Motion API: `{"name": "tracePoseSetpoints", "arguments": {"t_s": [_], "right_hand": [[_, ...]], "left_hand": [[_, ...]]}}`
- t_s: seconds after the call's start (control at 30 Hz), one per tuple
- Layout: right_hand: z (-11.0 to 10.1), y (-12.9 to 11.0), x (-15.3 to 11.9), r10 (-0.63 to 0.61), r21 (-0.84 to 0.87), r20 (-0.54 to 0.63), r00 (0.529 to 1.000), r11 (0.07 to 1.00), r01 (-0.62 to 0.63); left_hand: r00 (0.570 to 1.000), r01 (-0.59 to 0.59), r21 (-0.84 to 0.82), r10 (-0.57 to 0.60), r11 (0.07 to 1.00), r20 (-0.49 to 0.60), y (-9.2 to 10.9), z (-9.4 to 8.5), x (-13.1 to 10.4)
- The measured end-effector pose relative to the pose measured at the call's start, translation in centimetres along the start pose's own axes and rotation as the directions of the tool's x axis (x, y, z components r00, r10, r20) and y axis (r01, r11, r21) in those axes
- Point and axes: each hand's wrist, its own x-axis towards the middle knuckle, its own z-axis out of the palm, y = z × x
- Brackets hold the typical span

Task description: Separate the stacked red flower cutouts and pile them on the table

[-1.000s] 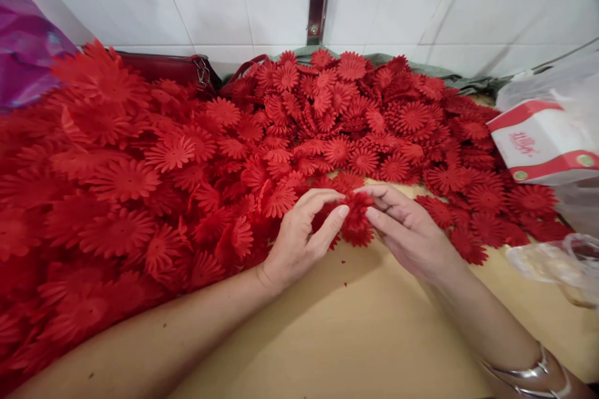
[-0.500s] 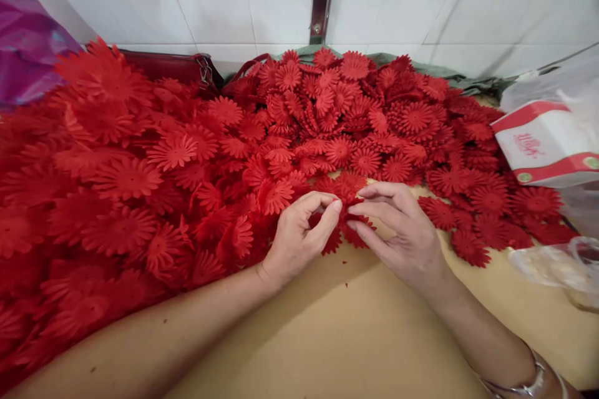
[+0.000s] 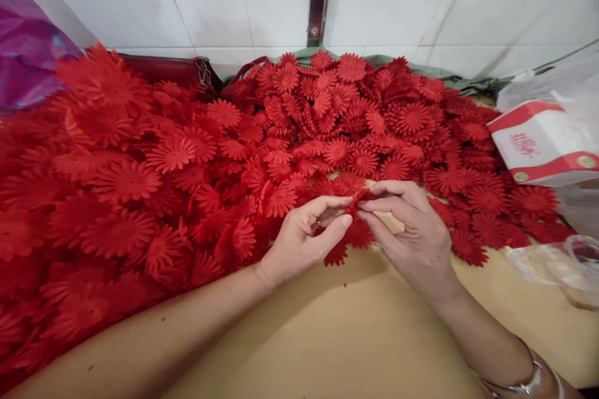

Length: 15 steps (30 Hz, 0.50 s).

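Note:
Between my fingertips is a small bunched red petal piece (image 3: pixel 359 197). My left hand (image 3: pixel 309 234) pinches it from the left, thumb and fingers nearly together. From the right, my right hand (image 3: pixel 412 230) grips the same piece with thumb and fingertips. Its exact shape is partly hidden by the fingers. Just below and behind the hands lie more red flower pieces (image 3: pixel 336 254) on the tan table (image 3: pixel 327 336). A large heap of red flower pieces (image 3: pixel 126 181) spreads to the left and behind.
A white and red box (image 3: pixel 538 143) in clear plastic is at the right, above a clear bag (image 3: pixel 543 265). A dark red handbag (image 3: pixel 161 70) rests behind the heap against the tiled wall (image 3: pixel 215 0). Purple plastic (image 3: pixel 28 50) is at the far left.
Both hands have shifted slightly right. The red piece between the fingertips now shows more clearly, and my right fingers have closed in on it.

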Motion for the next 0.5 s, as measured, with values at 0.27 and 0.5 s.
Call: {"name": "tracePoseSetpoints", "arguments": {"t_s": [0.27, 0.5], "right_hand": [[0.08, 0.64, -0.21, 0.156, 0.162, 0.075, 0.985, 0.973, -0.167], [0.06, 0.33, 0.05, 0.267, 0.327, 0.117, 0.956, 0.899, -0.291]], "left_hand": [[0.995, -0.082, 0.038, 0.079, 0.996, 0.064, -0.12, 0.07, 0.17], [0.999, -0.035, -0.018, 0.035, 0.999, 0.030, -0.26, -0.28, 0.55]]}}
